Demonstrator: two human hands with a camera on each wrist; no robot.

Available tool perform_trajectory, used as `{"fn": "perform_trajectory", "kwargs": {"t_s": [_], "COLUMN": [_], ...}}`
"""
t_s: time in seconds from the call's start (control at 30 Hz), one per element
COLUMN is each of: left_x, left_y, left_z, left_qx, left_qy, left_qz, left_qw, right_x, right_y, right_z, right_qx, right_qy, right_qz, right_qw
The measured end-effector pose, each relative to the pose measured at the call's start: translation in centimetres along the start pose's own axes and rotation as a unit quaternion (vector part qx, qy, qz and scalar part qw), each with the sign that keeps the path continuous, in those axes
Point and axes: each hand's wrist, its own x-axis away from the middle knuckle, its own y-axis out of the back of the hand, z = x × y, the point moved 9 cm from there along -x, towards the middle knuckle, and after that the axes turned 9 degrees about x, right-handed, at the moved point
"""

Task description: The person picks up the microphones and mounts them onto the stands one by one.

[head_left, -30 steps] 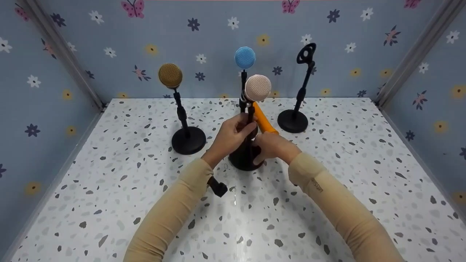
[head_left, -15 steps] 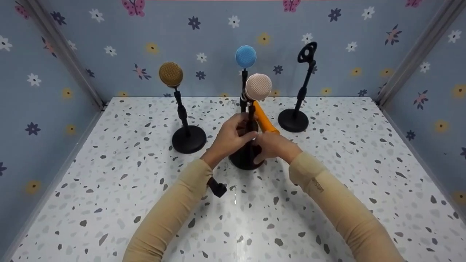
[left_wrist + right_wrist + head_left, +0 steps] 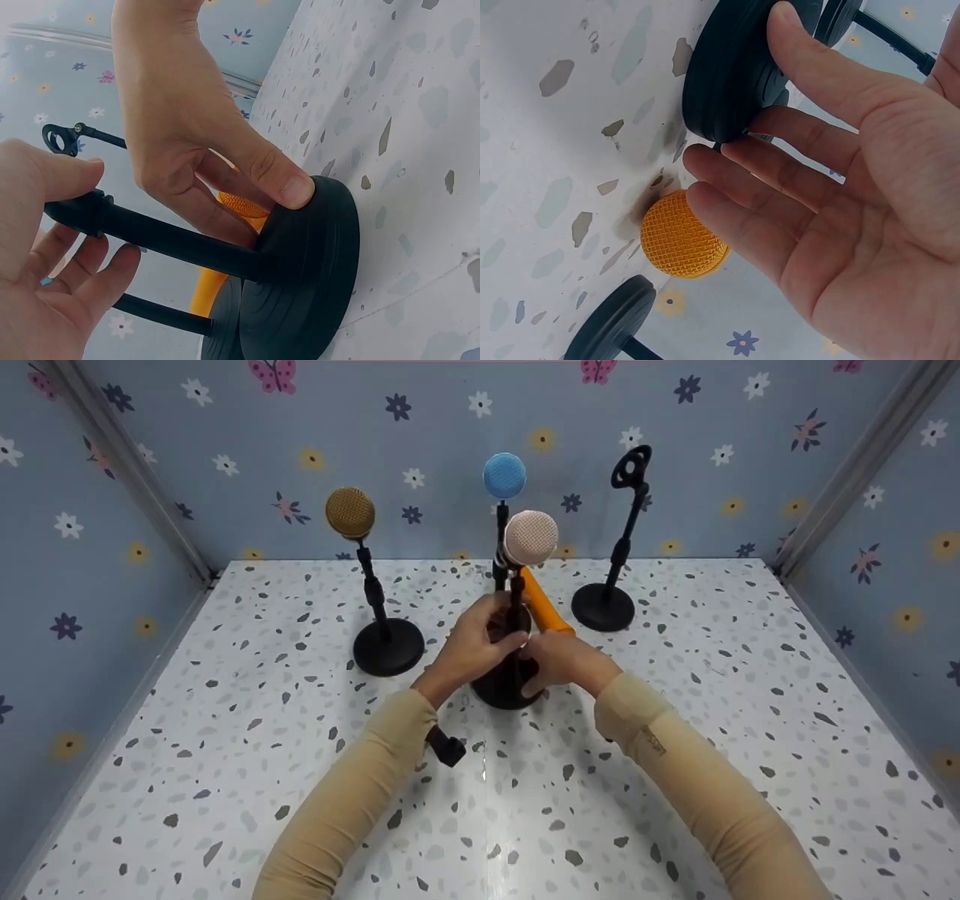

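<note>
A white-headed microphone tops a black stand in the middle of the head view. My left hand holds the stand's pole, its thumb over the collar and its fingers beneath in the left wrist view. Lower down, my right hand grips the round base, thumb on the rim, other fingers beside the pole. An orange microphone lies behind my right hand; its mesh head shows in the right wrist view. Directly behind stands a blue-headed microphone on another stand.
To the left, a gold microphone stands on its own black stand. A black stand with a bare clip is at the back right. One black end piece pokes out beside the left sleeve. Patterned walls enclose the speckled table.
My left thumb has moved down from the pole, lower along the stand. My right hand and the microphones stay nearly where they were.
</note>
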Motion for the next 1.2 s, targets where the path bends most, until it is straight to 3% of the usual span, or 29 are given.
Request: {"fn": "perform_trajectory", "kwargs": {"t_s": [0.37, 0.57, 0.97, 1.2], "left_x": [0.07, -0.16, -0.38, -0.4], "left_y": [-0.24, -0.01, 0.17, 0.27], "left_z": [-0.05, -0.42, -0.6, -0.79], "left_qx": [0.017, -0.009, 0.004, -0.009], "left_qy": [0.022, 0.022, 0.026, 0.024], "left_qz": [0.009, -0.011, -0.025, -0.035], "left_qw": [0.9996, 0.9997, 0.9993, 0.9991], "right_x": [0.07, -0.02, -0.04, -0.14], "right_y": [-0.21, -0.28, -0.11, -0.22], "right_z": [0.19, 0.19, 0.24, 0.19], "right_qx": [0.005, 0.004, 0.012, 0.014], "right_qy": [0.01, 0.008, 0.012, 0.005], "right_qz": [-0.002, 0.008, 0.004, 0.007], "right_qw": [0.9999, 0.9999, 0.9999, 0.9999]}}
